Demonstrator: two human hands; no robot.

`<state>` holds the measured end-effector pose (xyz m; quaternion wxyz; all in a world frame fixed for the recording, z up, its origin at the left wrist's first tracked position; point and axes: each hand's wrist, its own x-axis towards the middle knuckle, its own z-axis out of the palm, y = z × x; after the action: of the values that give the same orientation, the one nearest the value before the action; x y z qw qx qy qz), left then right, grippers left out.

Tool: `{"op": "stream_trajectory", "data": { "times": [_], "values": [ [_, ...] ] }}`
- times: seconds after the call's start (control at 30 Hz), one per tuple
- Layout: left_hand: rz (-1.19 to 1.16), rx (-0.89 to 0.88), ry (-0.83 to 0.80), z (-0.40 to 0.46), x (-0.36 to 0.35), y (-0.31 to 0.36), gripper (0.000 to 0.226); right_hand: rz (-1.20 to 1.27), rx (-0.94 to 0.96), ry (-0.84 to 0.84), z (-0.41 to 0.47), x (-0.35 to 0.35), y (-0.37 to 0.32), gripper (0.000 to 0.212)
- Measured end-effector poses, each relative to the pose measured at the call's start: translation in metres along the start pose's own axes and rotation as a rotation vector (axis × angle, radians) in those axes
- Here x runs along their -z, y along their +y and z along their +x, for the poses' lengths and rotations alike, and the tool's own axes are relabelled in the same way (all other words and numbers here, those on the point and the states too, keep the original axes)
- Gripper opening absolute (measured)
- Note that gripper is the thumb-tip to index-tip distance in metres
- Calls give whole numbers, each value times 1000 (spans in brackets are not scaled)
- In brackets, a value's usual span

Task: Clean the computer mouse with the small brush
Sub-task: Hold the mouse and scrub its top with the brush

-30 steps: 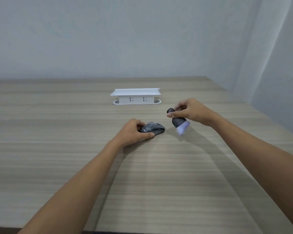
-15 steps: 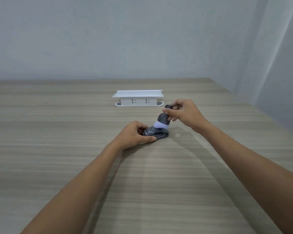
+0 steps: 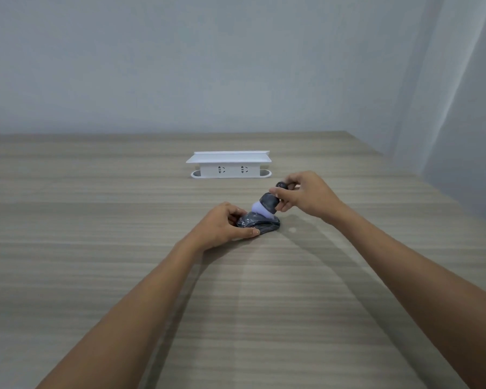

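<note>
Left hand (image 3: 222, 227) pins the mouse (image 3: 260, 223) mid-table at its near-left side, right hand (image 3: 306, 196) pinches the brush (image 3: 265, 206), bristles down on its top; too much sideways push could skid the mouse rightwards.

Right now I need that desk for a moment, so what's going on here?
A person is cleaning a computer mouse on the wooden desk. The left hand steadies the mouse against the desk, while the right hand holds a small brush tilted, with its pale bristles pressed on the mouse's top. A white power strip sits behind them, untouched. The brushing looks to be underway, not finished.
</note>
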<state>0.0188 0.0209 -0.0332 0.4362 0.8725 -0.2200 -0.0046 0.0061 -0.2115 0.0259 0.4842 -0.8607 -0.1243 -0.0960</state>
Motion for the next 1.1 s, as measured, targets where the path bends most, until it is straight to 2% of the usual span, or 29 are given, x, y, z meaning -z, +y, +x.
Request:
{"op": "stream_trajectory", "data": {
  "times": [0.13,0.3,0.53,0.63,0.77,1.1],
  "values": [
    [35,-5,2,-3,2,7,31,-67,5,-48,7,-5,-10,21],
    [37,-2,19,-7,2,12,31,-290,-43,-35,11,6,-7,34],
    [75,-41,-11,-5,4,10,22,-295,59,-91,13,-16,-30,26],
    [92,-35,-1,-4,3,7,32,-371,66,-81,15,-15,-32,28],
    [147,8,28,0,3,3,43,-456,-28,-47,17,-1,-19,30],
    [136,13,16,2,4,-1,48,-351,9,-33,16,-7,-22,29]
  ]
}}
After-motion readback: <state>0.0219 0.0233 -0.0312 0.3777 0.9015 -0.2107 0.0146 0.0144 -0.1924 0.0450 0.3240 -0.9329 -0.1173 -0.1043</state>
